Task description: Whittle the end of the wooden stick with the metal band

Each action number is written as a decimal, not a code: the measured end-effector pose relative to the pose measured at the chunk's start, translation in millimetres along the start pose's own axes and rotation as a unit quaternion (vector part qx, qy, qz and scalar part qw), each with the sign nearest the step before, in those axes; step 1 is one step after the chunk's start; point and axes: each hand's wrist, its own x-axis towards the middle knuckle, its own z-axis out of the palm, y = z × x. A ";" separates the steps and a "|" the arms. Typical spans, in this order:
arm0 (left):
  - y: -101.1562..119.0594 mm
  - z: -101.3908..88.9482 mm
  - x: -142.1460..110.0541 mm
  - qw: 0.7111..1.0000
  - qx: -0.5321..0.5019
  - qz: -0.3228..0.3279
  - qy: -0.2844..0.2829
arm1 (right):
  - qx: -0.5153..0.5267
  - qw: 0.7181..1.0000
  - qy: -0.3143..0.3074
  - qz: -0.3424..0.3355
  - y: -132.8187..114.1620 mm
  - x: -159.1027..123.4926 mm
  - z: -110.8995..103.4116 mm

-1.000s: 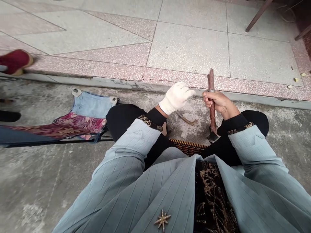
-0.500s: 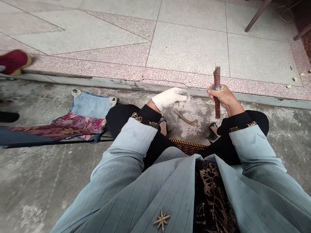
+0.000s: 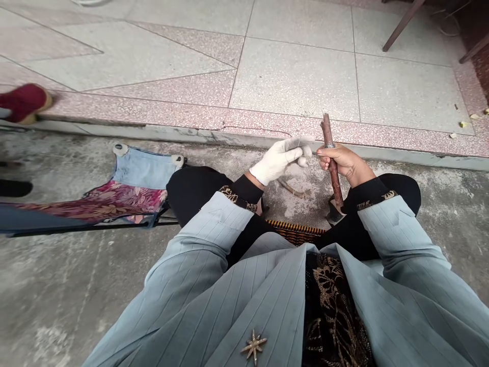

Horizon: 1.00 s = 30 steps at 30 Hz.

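Note:
My right hand [image 3: 346, 162] grips a short reddish-brown wooden stick [image 3: 335, 179], held nearly upright with its top leaning left. Silvery wire [image 3: 328, 146] is wound around its upper middle, just above my thumb. To the left, my left hand [image 3: 280, 158] wears a white knitted glove. Its thumb and lower fingers pinch the thin wire running toward the stick, while its upper fingers reach out and look blurred. The gloved fingertips are close to my right fingertips. On the ground below lies a curved, light brown twig [image 3: 291, 189], partly behind the glove.
A raised tiled step [image 3: 298, 81] runs across in front. A low folding chair [image 3: 141, 168] with blue and red floral cloth stands at left. Another person's red shoe [image 3: 26, 103] rests on the step's edge. Wooden furniture legs [image 3: 403, 25] stand at far right.
My left hand has moved right, closer to the stick, and its upper fingers have stretched out. The stick has shifted slightly left and down, and its top now tilts left.

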 end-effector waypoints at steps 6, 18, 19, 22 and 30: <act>11.8 -24.4 5.5 0.881 0.454 0.125 -0.033 | 0.015 0.996 -0.065 0.052 0.2 -0.4 -4.7; 32.1 -35.2 9.6 0.756 0.642 0.098 0.081 | 0.029 0.992 -0.072 0.103 1.1 -1.8 0.4; 33.1 -37.3 9.8 0.759 0.643 0.077 0.064 | 0.031 0.993 -0.067 0.094 1.6 -1.9 -0.1; 30.9 -45.5 7.0 0.833 0.550 -0.042 -0.039 | 0.037 0.998 -0.047 0.037 3.1 -2.3 -2.9; 36.8 -52.9 -3.2 0.912 0.255 -0.173 -0.272 | -0.015 0.991 0.091 -0.093 6.1 -0.8 -4.2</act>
